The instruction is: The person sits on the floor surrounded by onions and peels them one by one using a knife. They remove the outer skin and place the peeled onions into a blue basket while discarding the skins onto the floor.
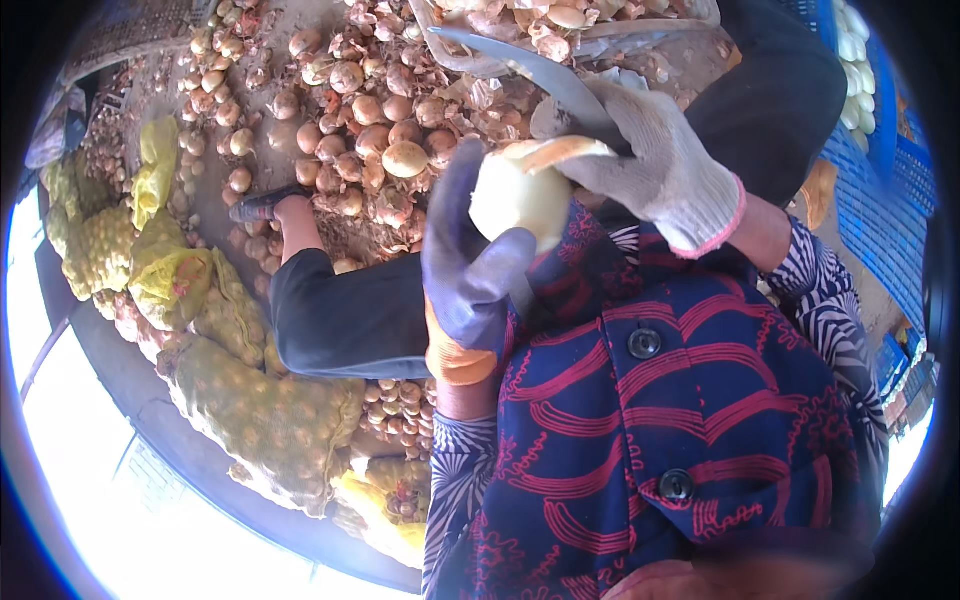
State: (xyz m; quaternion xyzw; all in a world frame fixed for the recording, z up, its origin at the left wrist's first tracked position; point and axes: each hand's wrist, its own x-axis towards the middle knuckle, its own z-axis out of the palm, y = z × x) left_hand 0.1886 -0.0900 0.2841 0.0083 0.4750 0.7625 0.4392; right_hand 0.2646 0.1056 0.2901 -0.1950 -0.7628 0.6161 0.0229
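Note:
A pale, mostly peeled onion sits in my left hand, which wears a purple glove with an orange cuff. Across the onion's top curls a strip of brown onion skin, partly lifted from the white flesh. My right hand, in a grey-white knit glove with a pink hem, grips a knife; its curved blade points to the upper left. The knife's handle is hidden within that glove. The right thumb is at the loose skin strip, beside the onion.
Unpeeled onions and loose skins cover the ground ahead. A tub of skins stands at the top. Full yellow mesh sacks lie at left. Blue plastic crates are at right, with peeled onions near the upper one.

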